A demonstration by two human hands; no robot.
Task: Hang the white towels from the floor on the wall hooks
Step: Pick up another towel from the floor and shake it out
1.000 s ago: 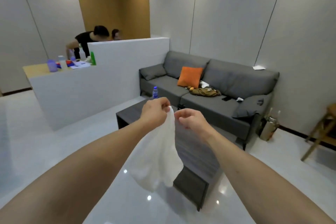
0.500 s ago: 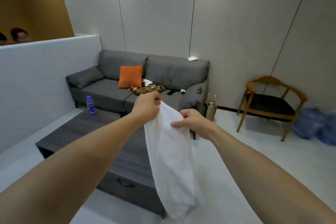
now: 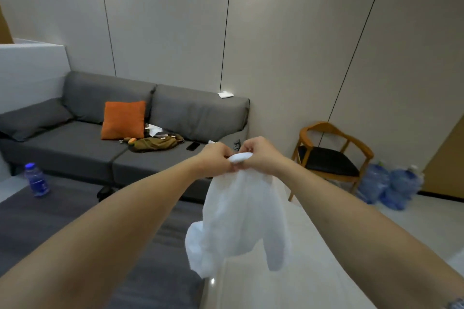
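Observation:
A white towel (image 3: 238, 218) hangs in the air in front of me, bunched at its top edge. My left hand (image 3: 216, 158) and my right hand (image 3: 261, 155) pinch that top edge side by side, almost touching, with a small loop of cloth between them. The rest of the towel droops in two lobes below my hands. No wall hooks show on the grey panelled wall (image 3: 288, 45) ahead.
A grey sofa (image 3: 82, 143) with an orange cushion (image 3: 123, 120), an olive bag and a phone stands ahead on the left. A dark low table (image 3: 50, 228) carries a blue bottle (image 3: 36, 179). A wooden chair (image 3: 331, 155) and blue water jugs (image 3: 386, 185) stand to the right.
The view has swung right, from the white counter to the sofa and chair. My hands have come together at the towel's top edge, and the towel hangs more bunched.

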